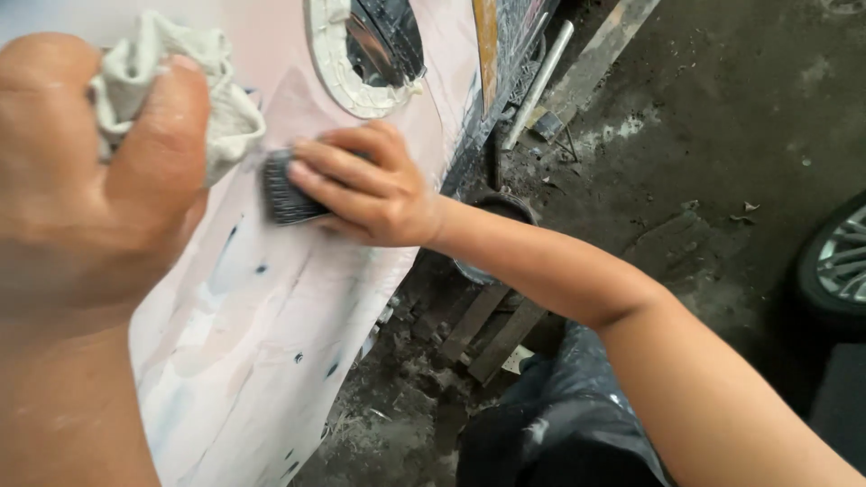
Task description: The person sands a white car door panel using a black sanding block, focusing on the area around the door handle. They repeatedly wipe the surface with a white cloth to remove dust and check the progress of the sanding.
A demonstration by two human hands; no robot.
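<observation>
Far left, the left hand [86, 171] is bunched tight around a pale grey rag [180, 81], fingers fully curled, the cloth spilling out above the thumb, close to the camera. Next over, the right hand [370, 185] presses a dark sanding block [284, 189] flat on the pinkish filler-coated car panel [262, 334], fingers wrapped over its top edge. The risk, I'd say: tilt that block and an edge could gouge the filler, or it could run up into the oval opening [361, 54] above. Further right, a metal tube [541, 77] and wooden slats [492, 329] lie on the gritty floor [713, 135]; a wheel [839, 257] sits at the far edge.
</observation>
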